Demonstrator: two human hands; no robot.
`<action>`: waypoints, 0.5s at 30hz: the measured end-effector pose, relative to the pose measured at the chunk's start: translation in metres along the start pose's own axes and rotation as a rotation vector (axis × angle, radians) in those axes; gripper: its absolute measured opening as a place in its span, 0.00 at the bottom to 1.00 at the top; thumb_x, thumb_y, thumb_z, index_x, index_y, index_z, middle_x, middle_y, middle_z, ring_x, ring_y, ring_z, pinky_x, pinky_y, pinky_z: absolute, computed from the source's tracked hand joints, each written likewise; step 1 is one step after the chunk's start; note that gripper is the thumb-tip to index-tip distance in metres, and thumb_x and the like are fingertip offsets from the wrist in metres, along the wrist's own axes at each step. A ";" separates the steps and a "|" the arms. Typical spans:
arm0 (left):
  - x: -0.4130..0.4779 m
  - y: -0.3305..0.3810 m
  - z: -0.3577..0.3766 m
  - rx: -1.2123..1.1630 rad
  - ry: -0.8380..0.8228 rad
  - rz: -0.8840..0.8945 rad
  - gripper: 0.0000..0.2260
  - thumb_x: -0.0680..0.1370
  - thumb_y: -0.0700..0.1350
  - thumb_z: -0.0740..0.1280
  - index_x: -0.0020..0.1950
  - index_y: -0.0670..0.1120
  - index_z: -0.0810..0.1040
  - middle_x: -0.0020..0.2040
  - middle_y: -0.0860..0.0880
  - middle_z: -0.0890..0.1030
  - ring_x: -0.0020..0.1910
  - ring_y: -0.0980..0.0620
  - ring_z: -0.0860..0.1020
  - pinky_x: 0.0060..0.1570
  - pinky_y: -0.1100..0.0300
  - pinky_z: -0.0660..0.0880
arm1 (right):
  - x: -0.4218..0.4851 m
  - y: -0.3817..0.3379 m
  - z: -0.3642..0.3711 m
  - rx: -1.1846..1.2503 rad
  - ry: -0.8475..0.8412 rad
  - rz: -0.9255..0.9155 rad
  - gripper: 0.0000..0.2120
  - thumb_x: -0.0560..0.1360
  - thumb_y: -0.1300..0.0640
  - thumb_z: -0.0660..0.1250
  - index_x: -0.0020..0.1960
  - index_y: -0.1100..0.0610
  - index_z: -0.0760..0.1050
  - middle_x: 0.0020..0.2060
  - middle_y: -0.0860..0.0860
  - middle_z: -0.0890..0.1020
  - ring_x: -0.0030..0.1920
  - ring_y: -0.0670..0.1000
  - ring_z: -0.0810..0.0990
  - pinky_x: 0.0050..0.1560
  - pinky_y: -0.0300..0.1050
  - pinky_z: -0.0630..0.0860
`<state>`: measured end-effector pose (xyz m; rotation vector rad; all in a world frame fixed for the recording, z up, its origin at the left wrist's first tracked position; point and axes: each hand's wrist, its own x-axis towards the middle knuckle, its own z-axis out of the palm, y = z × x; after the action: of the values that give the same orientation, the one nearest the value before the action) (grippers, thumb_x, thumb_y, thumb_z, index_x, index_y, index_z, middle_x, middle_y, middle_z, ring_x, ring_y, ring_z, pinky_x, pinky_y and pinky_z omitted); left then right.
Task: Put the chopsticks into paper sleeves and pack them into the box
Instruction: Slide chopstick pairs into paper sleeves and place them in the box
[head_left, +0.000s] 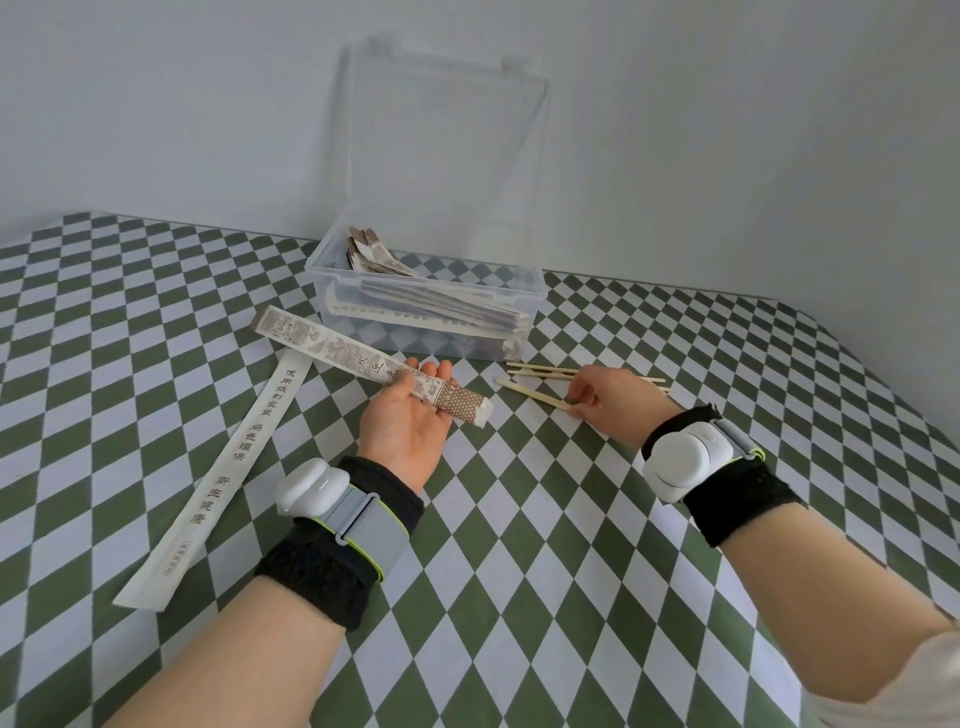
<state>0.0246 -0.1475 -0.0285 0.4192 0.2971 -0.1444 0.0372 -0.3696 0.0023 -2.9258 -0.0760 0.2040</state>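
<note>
Chopsticks (540, 369) lie loose right of centre, just below the clear box (537, 291); the right hand (615, 400) pinches one. The left hand (405, 423), palm up, holds a patterned paper sleeve (332, 347) at centre.

A single wide-angle view is given, taken from head height and aimed forward and down across the checkered worktop (571, 545). The left forearm (234, 649) and the right forearm (810, 597) are seen entering from the lower edge, at close range. The upper half is filled by the wall (727, 130), and the worktop's far edge is bowed.
</note>
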 end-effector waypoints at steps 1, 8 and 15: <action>-0.001 0.000 0.000 -0.001 0.000 0.004 0.07 0.82 0.41 0.54 0.51 0.43 0.71 0.46 0.45 0.76 0.51 0.47 0.78 0.52 0.49 0.72 | -0.001 -0.001 0.000 0.006 -0.017 0.011 0.06 0.76 0.55 0.64 0.53 0.53 0.74 0.49 0.50 0.78 0.48 0.50 0.75 0.50 0.41 0.73; -0.001 0.000 0.001 0.011 0.021 0.019 0.06 0.82 0.41 0.54 0.52 0.43 0.71 0.49 0.44 0.75 0.52 0.47 0.77 0.62 0.47 0.69 | -0.016 -0.015 0.003 -0.011 -0.071 -0.015 0.08 0.78 0.57 0.60 0.55 0.55 0.73 0.51 0.51 0.77 0.49 0.51 0.74 0.51 0.40 0.71; -0.001 0.001 0.001 0.019 0.022 0.029 0.09 0.83 0.41 0.54 0.61 0.42 0.67 0.49 0.44 0.75 0.51 0.47 0.77 0.58 0.48 0.70 | -0.027 -0.032 0.011 -0.103 -0.068 0.024 0.08 0.79 0.58 0.57 0.56 0.58 0.71 0.50 0.55 0.77 0.48 0.53 0.74 0.47 0.42 0.72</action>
<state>0.0239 -0.1470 -0.0265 0.4441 0.3117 -0.1140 0.0081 -0.3378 0.0014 -3.0231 -0.0631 0.3131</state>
